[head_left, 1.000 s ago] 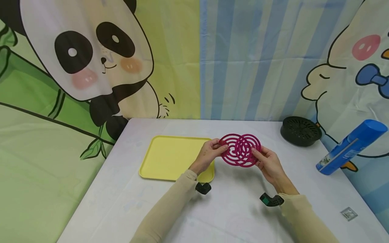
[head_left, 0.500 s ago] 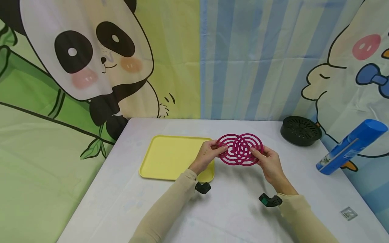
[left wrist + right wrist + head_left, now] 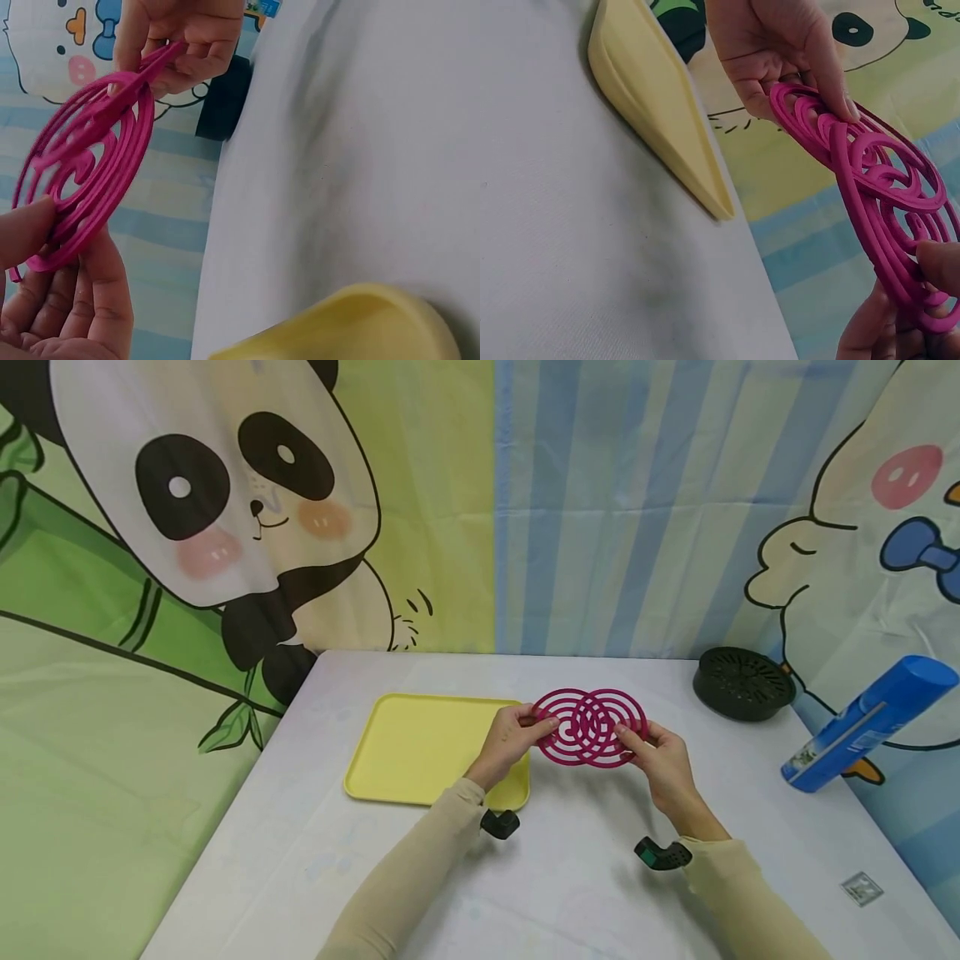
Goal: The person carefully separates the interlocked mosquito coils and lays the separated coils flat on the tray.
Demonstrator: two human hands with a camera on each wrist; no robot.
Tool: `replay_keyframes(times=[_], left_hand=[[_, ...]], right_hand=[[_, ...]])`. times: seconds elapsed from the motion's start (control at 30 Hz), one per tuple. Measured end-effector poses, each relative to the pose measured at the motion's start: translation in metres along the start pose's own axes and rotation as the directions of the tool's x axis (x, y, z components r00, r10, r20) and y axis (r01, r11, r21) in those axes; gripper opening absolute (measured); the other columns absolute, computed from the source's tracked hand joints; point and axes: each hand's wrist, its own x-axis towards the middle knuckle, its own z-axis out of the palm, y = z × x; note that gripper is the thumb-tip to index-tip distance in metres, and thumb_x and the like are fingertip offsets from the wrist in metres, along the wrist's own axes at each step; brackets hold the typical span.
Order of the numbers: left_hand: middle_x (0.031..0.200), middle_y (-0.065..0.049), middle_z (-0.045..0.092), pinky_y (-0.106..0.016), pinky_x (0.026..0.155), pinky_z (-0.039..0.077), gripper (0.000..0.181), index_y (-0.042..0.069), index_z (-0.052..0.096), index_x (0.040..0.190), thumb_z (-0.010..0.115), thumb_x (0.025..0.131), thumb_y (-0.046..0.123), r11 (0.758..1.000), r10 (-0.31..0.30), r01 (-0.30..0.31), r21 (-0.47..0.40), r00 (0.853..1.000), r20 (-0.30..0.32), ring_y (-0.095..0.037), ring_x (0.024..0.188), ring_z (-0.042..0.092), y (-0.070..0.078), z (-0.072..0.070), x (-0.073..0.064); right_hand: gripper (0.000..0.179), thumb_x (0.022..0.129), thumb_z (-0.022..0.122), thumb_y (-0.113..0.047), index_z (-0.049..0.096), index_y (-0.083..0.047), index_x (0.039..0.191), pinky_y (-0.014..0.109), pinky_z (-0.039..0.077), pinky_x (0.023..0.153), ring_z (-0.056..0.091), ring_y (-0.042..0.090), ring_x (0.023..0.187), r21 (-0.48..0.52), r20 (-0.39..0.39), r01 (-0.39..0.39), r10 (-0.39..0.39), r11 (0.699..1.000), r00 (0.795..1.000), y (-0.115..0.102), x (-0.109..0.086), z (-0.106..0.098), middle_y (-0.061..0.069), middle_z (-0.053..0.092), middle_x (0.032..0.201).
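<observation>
A pair of magenta mosquito coils (image 3: 592,727), flat spirals that overlap in the middle, is held up above the white table. My left hand (image 3: 504,747) pinches the left side of the pair between thumb and fingers. On the opposite side, my right hand (image 3: 667,764) pinches the right edge, its thumb lying over the front. In the left wrist view the coils (image 3: 112,112) appear nearly edge-on, slightly apart at an angle. The right wrist view shows the coils (image 3: 862,217) still crossing each other between both hands.
A yellow tray (image 3: 427,747) lies behind and left of my left hand. At the back right stands a round black slotted holder (image 3: 742,685). A blue spray can (image 3: 870,722) is at the right edge, and a small silvery square (image 3: 862,888) lies nearer.
The two coils have been drawn slightly apart sideways, so they overlap less than a second ago. Both hands keep their pinch and have shifted slightly left.
</observation>
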Motion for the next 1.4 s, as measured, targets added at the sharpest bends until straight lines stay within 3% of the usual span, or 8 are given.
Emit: replay_keyframes(times=[0.17, 0.43, 0.67, 1.07, 1.4], left_hand=[[0.097, -0.009, 0.075, -0.028, 0.08, 0.063, 0.029, 0.003, 0.074, 0.108, 0.079, 0.09, 0.026, 1.0, -0.01, 0.011, 0.013, 0.999, -0.048, -0.013, 0.084, 0.071, -0.001, 0.002, -0.001], [0.097, -0.008, 0.075, -0.027, 0.079, 0.063, 0.028, 0.004, 0.074, 0.109, 0.078, 0.091, 0.025, 1.0, -0.016, 0.017, 0.023, 0.998, -0.058, -0.012, 0.084, 0.071, 0.001, 0.002, -0.002], [0.094, -0.009, 0.074, -0.025, 0.077, 0.062, 0.024, 0.001, 0.073, 0.106, 0.077, 0.092, 0.019, 1.0, -0.031, 0.031, 0.0, 0.996, -0.086, -0.011, 0.082, 0.069, 0.003, 0.005, -0.003], [0.091, -0.008, 0.074, -0.024, 0.074, 0.062, 0.022, 0.001, 0.073, 0.103, 0.077, 0.091, 0.02, 0.999, -0.026, 0.029, 0.045, 0.998, -0.059, -0.011, 0.079, 0.068, 0.001, -0.003, 0.001], [0.094, -0.007, 0.073, -0.025, 0.076, 0.062, 0.021, 0.003, 0.072, 0.102, 0.076, 0.093, 0.021, 0.993, -0.035, 0.036, 0.112, 0.999, -0.012, -0.011, 0.082, 0.067, 0.003, -0.009, -0.002]], right_hand=[[0.068, 0.093, 0.072, -0.041, 0.05, 0.0, 0.143, 0.015, 0.057, 0.084, 0.065, 0.003, 0.094, -0.004, -0.002, 0.003, -0.003, 1.0, 1.0, 0.001, 0.001, 0.001, -0.001, 0.057, 0.118], [0.064, 0.094, 0.07, -0.042, 0.052, 0.0, 0.139, 0.014, 0.057, 0.084, 0.062, 0.005, 0.096, -0.072, 0.009, 0.071, -0.071, 0.995, 0.997, 0.003, 0.002, 0.001, -0.003, 0.059, 0.114], [0.063, 0.095, 0.069, -0.043, 0.053, -0.002, 0.139, 0.013, 0.057, 0.083, 0.063, 0.004, 0.095, -0.1, -0.015, 0.045, -0.047, 0.994, 0.999, 0.003, 0.002, 0.001, -0.001, 0.059, 0.117], [0.064, 0.095, 0.068, -0.043, 0.054, 0.001, 0.139, 0.014, 0.057, 0.082, 0.064, 0.004, 0.095, -0.207, 0.024, 0.102, -0.1, 0.973, 0.995, 0.0, 0.006, -0.002, 0.017, 0.059, 0.13], [0.063, 0.096, 0.067, -0.044, 0.054, 0.001, 0.139, 0.013, 0.056, 0.084, 0.064, 0.008, 0.097, -0.271, 0.073, 0.134, -0.119, 0.953, 0.99, 0.0, 0.008, -0.005, 0.02, 0.06, 0.132]])
